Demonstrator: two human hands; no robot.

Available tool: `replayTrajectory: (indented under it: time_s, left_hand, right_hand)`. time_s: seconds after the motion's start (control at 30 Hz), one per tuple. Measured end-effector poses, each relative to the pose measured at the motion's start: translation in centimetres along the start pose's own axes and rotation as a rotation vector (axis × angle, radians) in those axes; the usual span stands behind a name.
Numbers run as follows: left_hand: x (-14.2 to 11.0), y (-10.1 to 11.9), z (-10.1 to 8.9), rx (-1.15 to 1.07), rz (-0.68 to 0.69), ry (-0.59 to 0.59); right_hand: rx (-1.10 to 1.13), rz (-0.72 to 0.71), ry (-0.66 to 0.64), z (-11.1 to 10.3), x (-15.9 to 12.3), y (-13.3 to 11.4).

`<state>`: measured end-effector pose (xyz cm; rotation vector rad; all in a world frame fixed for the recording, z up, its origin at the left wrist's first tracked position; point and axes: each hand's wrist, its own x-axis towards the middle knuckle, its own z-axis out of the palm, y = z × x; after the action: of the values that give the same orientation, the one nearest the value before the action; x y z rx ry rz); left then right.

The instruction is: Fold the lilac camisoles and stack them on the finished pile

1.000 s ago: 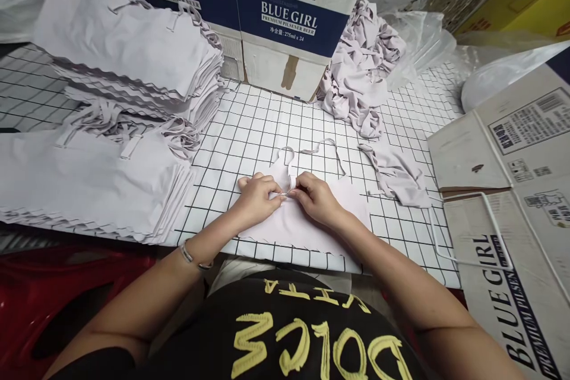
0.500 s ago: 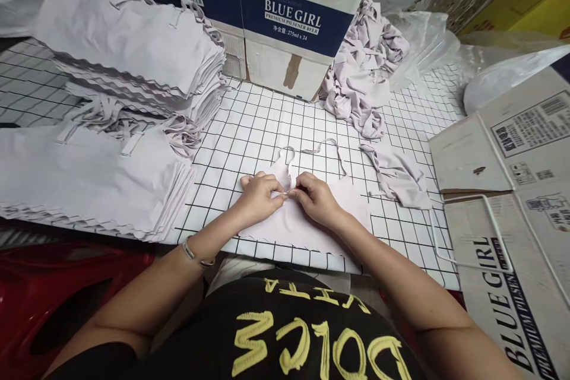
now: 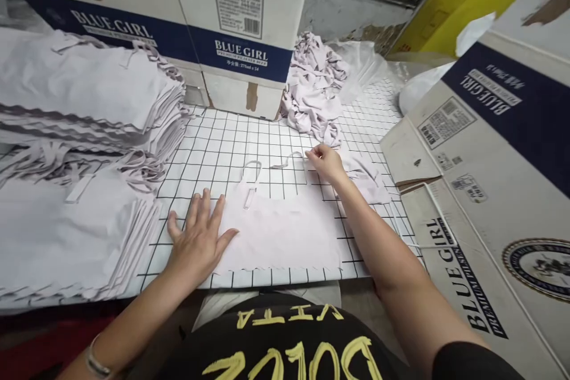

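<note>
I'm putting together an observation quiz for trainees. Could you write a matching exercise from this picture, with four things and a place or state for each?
1. left hand
2. right hand
3. bracelet
4. crumpled cloth heap

A. bunched up, beyond both hands
B. fingers bent, at a thin strap
C. silvery, worn on an arm
D. fingers spread, palm down

Pairs: 1-D, 2-B, 3-C, 4-A

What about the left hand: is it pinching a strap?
No, the left hand lies palm down, fingers spread, its thumb over the garment.
</note>
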<state>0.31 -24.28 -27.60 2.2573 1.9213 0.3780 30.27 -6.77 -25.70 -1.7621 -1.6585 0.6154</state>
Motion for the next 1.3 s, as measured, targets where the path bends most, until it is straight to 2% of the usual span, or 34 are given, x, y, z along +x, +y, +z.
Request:
replayTrajectory:
  time_s: [0.07,0.13,0.2,0.3,0.33,0.4,0.47,0.57,0.67,0.77,0.87,0.9,0.97,1.03,1.07,1.1,1.2,1.23,1.3]
  left_hand:
    - [2.0,1.9,-0.8,-0.128,0.082,0.018]
    - [5.4,4.8,-1.2,-0.298,0.201,-0.036]
    - [9.8,8.1,-0.5,-0.383,0.23,-0.082]
    - [15.9,12.5,2.1,-0.362,0.115,-0.095]
    - [17.5,13.6,3.2,-0.398,0.057,-0.111]
    - [20.0,15.3,4.9,-0.522,-0.053,-0.155]
    - [21.7,16.3,5.8,-0.639,-0.132,-0.211]
    - [24.2,16.7,5.2,-0.774,-0.193,-0.311]
    - [27.0,16.3,2.9,-0.973,-0.215,-0.427]
    - [29.3,16.1,0.0,-1.136,-0.192,-0.464]
    - [29.2,16.3,-2.5,-1.262,-0.12,-0.418]
    - [28.5,16.5,-3.1,-1.299,-0.052,-0.377]
    - [26.0,16.8,-3.8,-1.3,0.164,-0.25]
    - [22.8,16.9,-3.9,-1.149,0.423,-0.116]
    - [21.2,16.9,-3.9,-1.033,0.519,-0.062]
    - [19.7,16.9,-3.8,-0.919,0.582,-0.024]
    - [16.5,16.8,-3.4,-0.71,0.625,0.032]
    - [15.9,16.7,-3.2,-0.691,0.616,0.037]
    - [15.3,16.6,-2.9,-0.707,0.593,0.039]
  right_hand:
    - [0.081,0.167,-0.049,-2.4,2.0,1.4]
    - [0.115,0.139,-0.111,-3.7,1.3,1.9]
    - [0.084,-0.068,-0.223,-3.7,-2.4,1.8]
    - [-0.137,-0.508,-0.444,-2.0,-10.5,1.6]
    - [-0.221,-0.57,-0.459,-1.3,-12.9,1.7]
    - [-0.342,-0.601,-0.53,-0.3,-16.2,1.9]
    - [-0.387,-0.58,-0.579,0.1,-17.3,2.1]
    - [-0.369,-0.555,-0.619,-0.2,-16.8,2.2]
    - [-0.33,-0.53,-0.629,-0.5,-16.3,2.1]
    - [-0.272,-0.505,-0.634,-0.5,-16.9,2.0]
    - [-0.148,-0.491,-0.638,-0.7,-17.1,2.3]
    - [-0.061,-0.474,-0.612,-1.0,-16.8,2.5]
    - [0.208,-0.352,-0.463,-2.3,-15.7,2.6]
    - [0.538,-0.146,-0.244,-4.2,-14.1,2.5]
    - [0.682,-0.049,-0.169,-5.2,-13.3,2.3]
    - [0.797,0.016,-0.152,-6.2,-12.5,2.1]
    - [0.971,0.085,-0.344,-8.4,-10.9,1.3]
    - [0.987,0.09,-0.41,-8.7,-10.6,1.0]
    - [0.991,0.08,-0.465,-8.8,-10.4,0.6]
